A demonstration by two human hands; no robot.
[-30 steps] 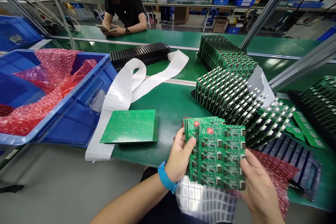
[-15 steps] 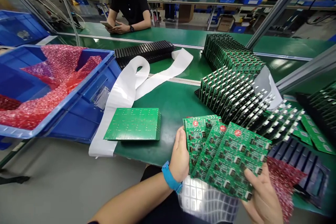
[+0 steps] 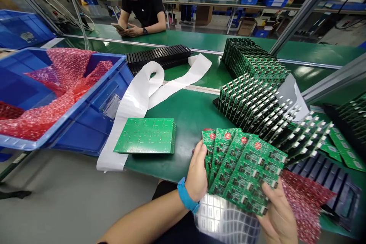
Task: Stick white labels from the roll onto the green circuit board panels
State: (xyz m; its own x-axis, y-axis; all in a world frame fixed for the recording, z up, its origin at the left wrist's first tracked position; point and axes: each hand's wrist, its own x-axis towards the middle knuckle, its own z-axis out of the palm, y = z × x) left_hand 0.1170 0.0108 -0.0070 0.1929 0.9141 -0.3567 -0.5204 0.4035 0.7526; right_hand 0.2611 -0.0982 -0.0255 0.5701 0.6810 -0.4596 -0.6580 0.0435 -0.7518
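Fanned-out circuit boards (image 3: 243,171) sit right between the two hands, right hand (image 3: 278,211) pinching the lower right edge, thumb on top, left hand (image 3: 198,173) clasping the left edge. Another board stack (image 3: 145,136) is on the green bench (image 3: 194,112), off to the left.

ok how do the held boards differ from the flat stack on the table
The held boards are fanned out; the flat stack is squared up. The held boards show red dots and dark parts; the flat stack's top face is plainer, with no red dots. Both are green.
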